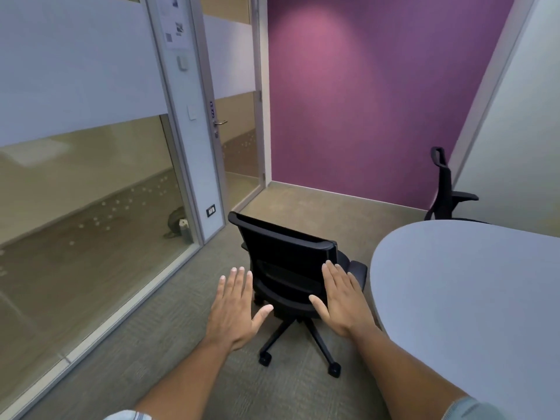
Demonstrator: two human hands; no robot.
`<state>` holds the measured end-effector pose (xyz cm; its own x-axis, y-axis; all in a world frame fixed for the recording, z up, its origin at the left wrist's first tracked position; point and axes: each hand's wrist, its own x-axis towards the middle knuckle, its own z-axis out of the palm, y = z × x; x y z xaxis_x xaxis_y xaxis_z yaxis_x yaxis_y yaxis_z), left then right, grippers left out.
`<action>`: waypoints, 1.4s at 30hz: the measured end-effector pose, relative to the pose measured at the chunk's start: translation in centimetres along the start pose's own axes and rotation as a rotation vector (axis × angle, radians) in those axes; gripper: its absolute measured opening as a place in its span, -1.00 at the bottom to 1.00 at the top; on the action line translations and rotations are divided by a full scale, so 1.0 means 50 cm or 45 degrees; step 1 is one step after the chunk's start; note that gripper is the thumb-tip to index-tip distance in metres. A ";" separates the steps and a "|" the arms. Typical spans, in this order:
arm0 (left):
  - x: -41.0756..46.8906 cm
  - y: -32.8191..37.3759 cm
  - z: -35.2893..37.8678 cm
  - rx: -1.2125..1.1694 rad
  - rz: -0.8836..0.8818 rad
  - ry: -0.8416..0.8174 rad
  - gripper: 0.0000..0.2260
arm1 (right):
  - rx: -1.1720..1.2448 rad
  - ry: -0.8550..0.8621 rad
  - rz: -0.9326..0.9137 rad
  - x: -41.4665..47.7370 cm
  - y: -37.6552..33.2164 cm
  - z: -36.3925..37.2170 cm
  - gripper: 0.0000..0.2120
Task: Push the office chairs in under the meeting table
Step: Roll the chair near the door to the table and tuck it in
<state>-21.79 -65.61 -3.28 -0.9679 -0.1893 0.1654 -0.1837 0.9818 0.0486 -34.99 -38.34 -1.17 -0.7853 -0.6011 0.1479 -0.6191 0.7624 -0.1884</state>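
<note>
No container shows in the room, so nothing sits inside anything here. The black office chair (288, 268) stands on the grey carpet (169, 344) near the middle of the view, its back turned toward the camera and slightly to the left, its star base with castors spread beneath it. Its mesh backrest is upright, with a padded top edge, and one armrest pokes out at about 3 o'clock from the seat, just beside the rounded end of the pale grey meeting table (472, 298). The seat is not under the tabletop — the whole chair stands clear of it, at the table's 9 o'clock.

The left hand (235, 310) is spread flat with fingers wide and thumb out, holding nothing; it hovers in front of the backrest's left edge, and whether it touches cannot be told. The right hand (342, 301) is likewise flat and empty, fingers extended and close together, lying over the backrest's right side (contact is again unclear).

A second chair (448, 189), taller and with a headrest, stands at the table's far side, at about 1 o'clock from the first, near the purple wall (363, 101). Open carpet stretches at 12 o'clock toward that wall and at 9 o'clock toward the glass partition (75, 177) and the door (233, 116).
</note>
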 end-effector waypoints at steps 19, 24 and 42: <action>0.507 -0.205 -0.014 0.111 0.188 -0.137 -0.07 | -0.098 -0.081 0.192 0.437 0.031 0.057 -0.07; 0.591 -0.269 0.016 0.047 0.340 -0.342 -0.05 | -0.239 -0.117 0.264 0.454 0.023 0.065 -0.04; 0.764 -0.335 0.099 -0.036 0.752 0.088 -0.32 | -0.211 0.146 0.522 0.430 -0.041 0.088 -0.38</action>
<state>-56.54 -89.20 -2.66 -0.8910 0.3875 0.2364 0.3884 0.9204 -0.0450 -50.62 -53.87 -1.88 -0.9549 -0.2181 0.2016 -0.2412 0.9656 -0.0975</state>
